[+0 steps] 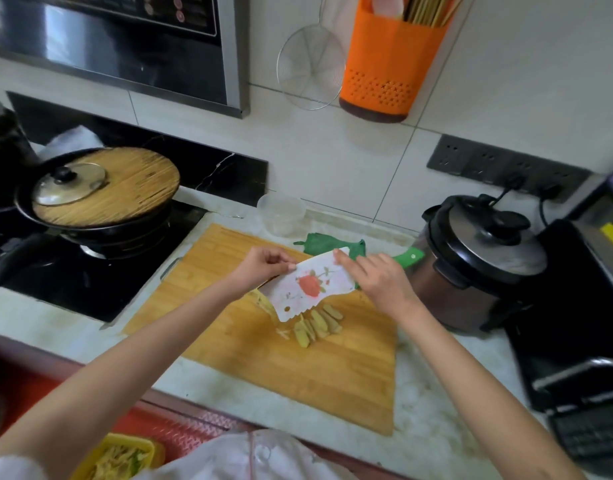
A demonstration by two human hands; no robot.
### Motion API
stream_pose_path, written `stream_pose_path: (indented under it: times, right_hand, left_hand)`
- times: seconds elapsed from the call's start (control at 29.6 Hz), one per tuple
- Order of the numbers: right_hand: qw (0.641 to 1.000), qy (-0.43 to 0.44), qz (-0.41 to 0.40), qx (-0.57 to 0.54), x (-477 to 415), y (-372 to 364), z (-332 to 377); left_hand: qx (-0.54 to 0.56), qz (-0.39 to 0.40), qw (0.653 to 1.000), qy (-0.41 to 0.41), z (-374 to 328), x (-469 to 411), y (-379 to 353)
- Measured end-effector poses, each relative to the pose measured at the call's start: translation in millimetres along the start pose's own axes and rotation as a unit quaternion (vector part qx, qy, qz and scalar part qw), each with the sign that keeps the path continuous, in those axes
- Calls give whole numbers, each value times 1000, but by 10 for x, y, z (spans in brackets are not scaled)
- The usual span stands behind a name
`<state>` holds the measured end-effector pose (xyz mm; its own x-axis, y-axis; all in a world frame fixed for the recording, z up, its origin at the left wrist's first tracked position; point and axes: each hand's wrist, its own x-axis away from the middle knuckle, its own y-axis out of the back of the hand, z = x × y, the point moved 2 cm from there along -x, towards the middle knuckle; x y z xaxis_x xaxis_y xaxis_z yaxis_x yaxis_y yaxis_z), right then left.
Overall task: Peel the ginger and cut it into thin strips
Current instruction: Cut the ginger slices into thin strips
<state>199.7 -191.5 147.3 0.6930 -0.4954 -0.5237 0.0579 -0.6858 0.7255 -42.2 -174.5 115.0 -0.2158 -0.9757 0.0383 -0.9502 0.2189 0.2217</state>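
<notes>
A white cleaver [308, 285] with a red flower print and a green handle is held above the wooden cutting board [229, 341], its blade tilted flat side up. My right hand [378, 278] grips the handle, its forefinger laid along the blade's spine. My left hand [263, 265] pinches the blade's far corner. Several pale yellow ginger slices [319, 325] lie in a fanned row on the board just under the blade's lower edge, with a few thin strips [263, 303] to their left, partly hidden by the blade.
A black pan [100, 233] under a wooden cover and small glass lid sits on the stove at left. A clear plastic cup [281, 213] and green cloth [319, 244] lie behind the board. A rice cooker [478, 265] stands right. A yellow basket [118, 459] holds shredded vegetables near me.
</notes>
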Motion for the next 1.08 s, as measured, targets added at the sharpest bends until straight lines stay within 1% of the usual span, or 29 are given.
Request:
stream_pose_path:
  times: [0.1,0.17,0.24,0.3,0.37,0.41,0.47,0.51,0.57,0.61,0.64,0.71,0.74,0.81,0.84,0.91,0.95,0.98,1.01,1.05,1.08]
  right_hand:
    - [997,-66,34,-28,157,-52,-76]
    - [989,-123,55,-63,253,-65,-81]
    - [973,-193,95,-86,318,-48,-50]
    - [942,-279,163,-95,395,-74,-35]
    - [880,-376,236,-167,521,-187,-22]
    - [845,-422,251,-213,583,-254,-13]
    - [785,-484,236,-307,669,-346,-5]
    - [764,-501,229,-336,698,-395,19]
    - [752,-502,241,-353,708,-441,53]
    - [747,-509,248,-348,720,-476,72]
    - [741,-517,256,-345,698,-477,99]
    - [708,-546,255,-367,701,-543,180]
    - [680,-572,243,-389,719,-589,247]
    - [605,-633,191,-444,769,-668,393]
    - [565,-662,164,-464,809,-716,464]
    - [507,-696,114,-495,881,-749,591]
    - [490,-707,94,-501,920,-766,632]
    - [477,-716,84,-503,951,-756,661]
    - [470,-722,77,-502,977,-750,681]
    - [466,-726,67,-501,1001,-747,695]
    - [460,-731,48,-503,1028,-729,707]
  left_hand:
    - [-15,24,999,28,136,25,124]
    - [-26,5,998,49,244,32,174]
    - [-55,-25,996,65,385,13,195]
    - [-104,-30,991,73,537,-30,186]
    - [-202,10,977,74,647,-95,163]
    - [-279,45,956,79,694,-121,140]
    - [-432,75,895,88,731,-143,68]
    - [-471,70,876,81,753,-150,40]
    - [-497,39,864,72,789,-159,-10]
    - [-504,38,860,71,807,-165,-28]
    - [-518,54,850,75,816,-163,-31]
    - [-551,103,824,78,827,-176,-30]
    - [-562,121,815,76,831,-187,-26]
    - [-566,122,814,55,829,-232,-58]
    - [-557,109,822,36,830,-254,-90]
    - [-505,95,858,-12,828,-270,-217]
    - [-469,111,875,-41,826,-266,-310]
    - [-440,144,883,-71,831,-255,-411]
    - [-422,186,882,-95,841,-228,-511]
    - [-417,226,873,-116,868,-200,-610]
    - [-429,262,854,-136,902,-169,-714]
